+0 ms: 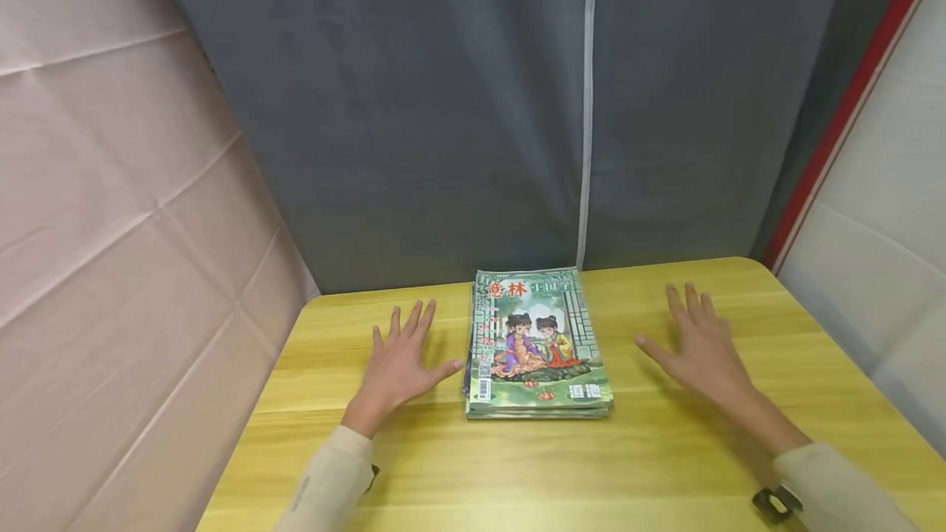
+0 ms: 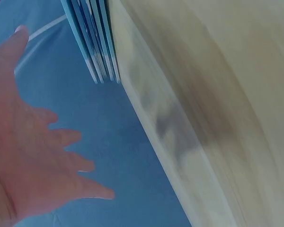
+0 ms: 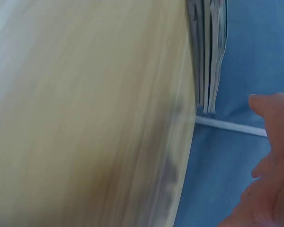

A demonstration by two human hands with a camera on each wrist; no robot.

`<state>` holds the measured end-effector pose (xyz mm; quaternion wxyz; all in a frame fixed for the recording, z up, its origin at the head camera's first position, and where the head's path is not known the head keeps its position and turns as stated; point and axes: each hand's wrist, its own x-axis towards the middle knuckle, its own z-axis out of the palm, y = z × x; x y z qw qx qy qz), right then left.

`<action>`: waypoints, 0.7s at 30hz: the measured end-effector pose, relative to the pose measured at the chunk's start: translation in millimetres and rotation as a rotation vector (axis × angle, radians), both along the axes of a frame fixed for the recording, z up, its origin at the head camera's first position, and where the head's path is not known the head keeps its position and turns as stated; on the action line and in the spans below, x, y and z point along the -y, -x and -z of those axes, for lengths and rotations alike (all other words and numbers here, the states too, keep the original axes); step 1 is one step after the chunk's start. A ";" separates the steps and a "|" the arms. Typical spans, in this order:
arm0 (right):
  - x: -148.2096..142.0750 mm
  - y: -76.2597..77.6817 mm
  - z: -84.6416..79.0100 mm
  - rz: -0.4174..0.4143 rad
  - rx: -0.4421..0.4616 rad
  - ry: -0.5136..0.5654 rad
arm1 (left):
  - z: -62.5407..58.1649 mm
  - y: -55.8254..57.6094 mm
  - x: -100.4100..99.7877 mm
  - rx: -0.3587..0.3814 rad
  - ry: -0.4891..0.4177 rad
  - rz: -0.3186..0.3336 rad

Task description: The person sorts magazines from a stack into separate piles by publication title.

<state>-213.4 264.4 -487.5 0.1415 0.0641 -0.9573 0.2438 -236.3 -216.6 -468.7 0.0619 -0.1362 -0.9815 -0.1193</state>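
A stack of magazines (image 1: 543,343) lies on the wooden table, its top cover green with two cartoon figures and red characters. Left of the stack, my left hand (image 1: 399,364) is held above the table with fingers spread, thumb pointing toward the magazines. My right hand (image 1: 702,347) hovers to the right of the stack, also with spread fingers and farther from it than the left. Both wrist views show the stack's layered edges, and each hand (image 2: 38,142) (image 3: 274,165) is apart from them, holding nothing.
The yellow wood-grain table (image 1: 532,474) has rounded far corners. A dark grey curtain (image 1: 406,105) with a pale vertical strip hangs directly behind it. Pinkish cloth (image 1: 111,228) covers the left side, and white cloth (image 1: 879,269) with a red border the right.
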 end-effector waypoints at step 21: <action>57.2 12.8 0.9 -0.129 0.080 0.150 | 7.8 6.4 -42.8 0.141 -0.287 0.048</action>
